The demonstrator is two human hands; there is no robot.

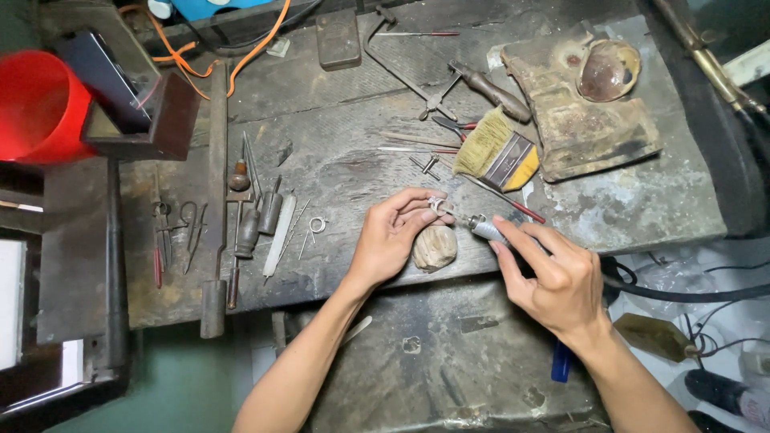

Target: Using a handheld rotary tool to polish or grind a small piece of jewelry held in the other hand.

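The left hand (391, 234) pinches a small ring (437, 206) over a wooden peg (435, 247) at counter (345, 172) centre. The right hand (553, 277), at 4 o'clock of it, grips a rotary tool (484, 228), tip nearly touching: grinding seems in hand, calling for steady contact.

small silver ring (437, 205) pinched above rounded wooden peg (435, 247), metal rotary handpiece (486, 229) tilted beside it
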